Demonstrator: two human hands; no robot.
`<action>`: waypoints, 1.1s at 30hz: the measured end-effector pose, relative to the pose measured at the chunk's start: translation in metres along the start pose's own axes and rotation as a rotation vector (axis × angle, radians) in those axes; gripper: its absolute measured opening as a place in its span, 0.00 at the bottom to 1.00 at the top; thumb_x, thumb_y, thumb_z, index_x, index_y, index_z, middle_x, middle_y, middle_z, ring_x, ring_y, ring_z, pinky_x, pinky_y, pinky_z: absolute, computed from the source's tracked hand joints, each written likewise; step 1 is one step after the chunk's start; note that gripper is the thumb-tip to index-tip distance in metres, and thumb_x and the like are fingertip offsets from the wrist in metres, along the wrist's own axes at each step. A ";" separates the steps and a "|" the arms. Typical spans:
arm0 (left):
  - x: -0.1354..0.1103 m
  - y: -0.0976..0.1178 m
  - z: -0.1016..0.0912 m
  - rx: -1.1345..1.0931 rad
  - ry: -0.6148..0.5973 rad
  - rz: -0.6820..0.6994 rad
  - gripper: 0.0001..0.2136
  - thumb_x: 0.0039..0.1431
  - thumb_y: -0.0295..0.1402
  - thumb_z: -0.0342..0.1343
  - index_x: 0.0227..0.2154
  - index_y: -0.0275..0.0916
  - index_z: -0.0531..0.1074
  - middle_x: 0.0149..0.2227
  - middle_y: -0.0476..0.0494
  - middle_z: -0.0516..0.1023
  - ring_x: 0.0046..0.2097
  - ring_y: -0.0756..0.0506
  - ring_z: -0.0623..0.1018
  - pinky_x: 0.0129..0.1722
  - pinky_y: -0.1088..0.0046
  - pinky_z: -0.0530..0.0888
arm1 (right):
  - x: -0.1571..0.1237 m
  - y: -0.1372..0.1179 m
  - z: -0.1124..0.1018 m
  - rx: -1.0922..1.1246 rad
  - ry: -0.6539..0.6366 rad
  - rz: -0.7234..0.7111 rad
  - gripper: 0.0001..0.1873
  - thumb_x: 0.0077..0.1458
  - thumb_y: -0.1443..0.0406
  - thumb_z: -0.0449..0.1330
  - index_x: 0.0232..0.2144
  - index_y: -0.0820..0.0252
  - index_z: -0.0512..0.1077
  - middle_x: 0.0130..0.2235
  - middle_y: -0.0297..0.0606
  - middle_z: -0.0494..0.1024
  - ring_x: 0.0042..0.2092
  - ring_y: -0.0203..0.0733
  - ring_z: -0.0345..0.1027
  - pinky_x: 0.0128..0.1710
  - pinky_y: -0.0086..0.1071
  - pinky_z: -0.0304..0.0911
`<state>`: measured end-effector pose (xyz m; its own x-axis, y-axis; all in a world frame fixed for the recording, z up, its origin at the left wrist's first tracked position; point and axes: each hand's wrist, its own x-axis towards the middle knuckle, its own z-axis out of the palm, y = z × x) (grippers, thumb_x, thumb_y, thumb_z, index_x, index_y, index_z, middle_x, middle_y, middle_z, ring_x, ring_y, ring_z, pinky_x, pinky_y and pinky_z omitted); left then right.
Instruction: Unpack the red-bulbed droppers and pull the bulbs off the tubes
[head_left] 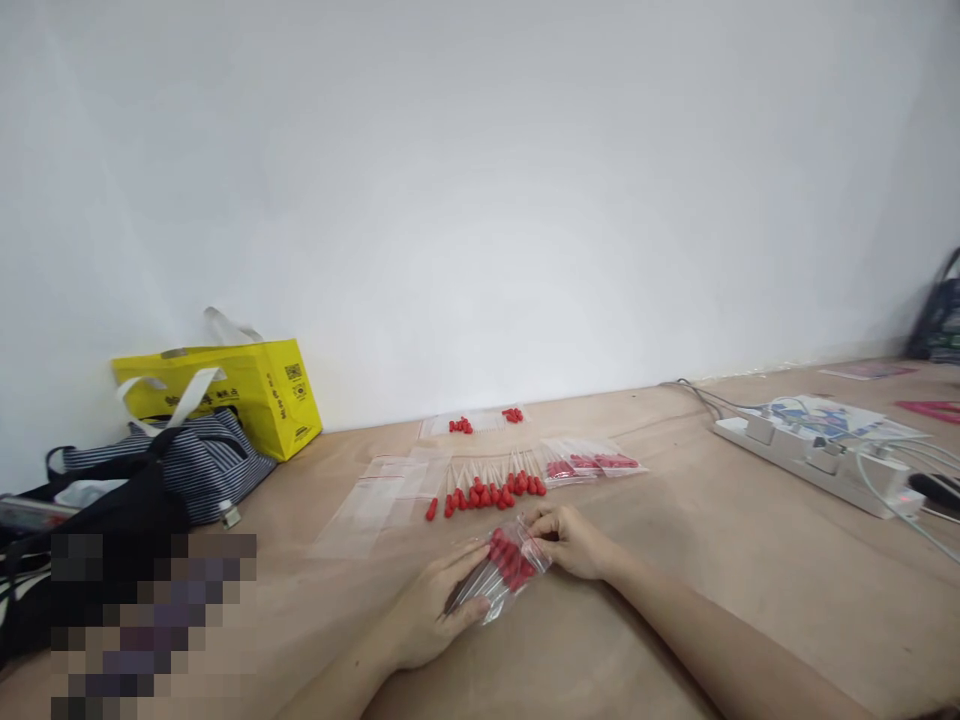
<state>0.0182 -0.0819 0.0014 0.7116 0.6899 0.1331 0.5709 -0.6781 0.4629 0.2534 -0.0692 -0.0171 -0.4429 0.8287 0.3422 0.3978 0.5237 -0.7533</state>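
Holds with the left hand (439, 607) the lower left side of a clear zip-lock bag (496, 588), and pinches with the right hand (564, 543) its upper right end; has thus both grips closed on the plastic film. Shows inside it a bunch of red-headed sticks (512, 558), heads nearer to the right hand, pale shafts toward the left palm. Cannot tell whether resting on the desk (750, 560) or slightly raised.

Probably feels light, soft and slippery at the film, stiffer along the shafts. Better to take hold around the bundled shafts and by the film edge, without bending.

Beyond, toward the wall (480, 200), see a row of loose sticks (491, 493), with flat clear bags (352, 520) to the left and overlapping filled bags (592, 463) to the right. Farther out, find a white power strip (817, 465) at right and a yellow shopping bag (277, 395) at left.
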 end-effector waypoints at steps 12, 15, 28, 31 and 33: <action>0.001 -0.002 0.001 0.010 -0.034 0.038 0.31 0.50 0.47 0.53 0.55 0.43 0.55 0.58 0.41 0.57 0.58 0.40 0.58 0.56 0.57 0.56 | -0.004 -0.014 -0.006 0.158 -0.231 0.147 0.13 0.38 0.60 0.63 0.28 0.62 0.72 0.22 0.28 0.67 0.23 0.29 0.54 0.22 0.23 0.49; 0.000 -0.003 0.001 0.020 -0.048 0.014 0.32 0.49 0.48 0.53 0.56 0.42 0.54 0.58 0.40 0.56 0.58 0.40 0.56 0.57 0.58 0.55 | -0.005 -0.016 -0.002 0.142 -0.176 0.165 0.11 0.35 0.64 0.64 0.25 0.62 0.69 0.22 0.26 0.65 0.24 0.29 0.54 0.22 0.23 0.49; 0.001 0.001 -0.006 -0.054 -0.065 -0.037 0.32 0.47 0.48 0.55 0.55 0.44 0.56 0.57 0.42 0.58 0.58 0.40 0.58 0.56 0.57 0.56 | -0.004 -0.015 -0.001 0.188 -0.161 0.214 0.15 0.31 0.69 0.65 0.26 0.62 0.66 0.24 0.26 0.64 0.24 0.27 0.54 0.22 0.22 0.50; 0.001 0.000 -0.007 -0.063 -0.081 -0.029 0.32 0.47 0.48 0.55 0.55 0.44 0.55 0.57 0.43 0.58 0.58 0.40 0.58 0.56 0.58 0.56 | -0.005 -0.012 0.000 0.165 -0.156 0.217 0.15 0.30 0.68 0.65 0.25 0.62 0.65 0.23 0.26 0.64 0.24 0.28 0.54 0.22 0.22 0.49; 0.001 0.001 -0.009 -0.056 -0.087 -0.042 0.32 0.46 0.49 0.55 0.55 0.44 0.56 0.57 0.43 0.59 0.57 0.40 0.59 0.55 0.59 0.56 | -0.005 -0.011 0.001 0.178 -0.162 0.225 0.16 0.31 0.68 0.65 0.25 0.62 0.64 0.23 0.26 0.65 0.24 0.28 0.55 0.22 0.22 0.50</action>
<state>0.0159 -0.0803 0.0096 0.7214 0.6915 0.0373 0.5791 -0.6319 0.5151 0.2503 -0.0789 -0.0111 -0.4874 0.8701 0.0734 0.3598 0.2767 -0.8911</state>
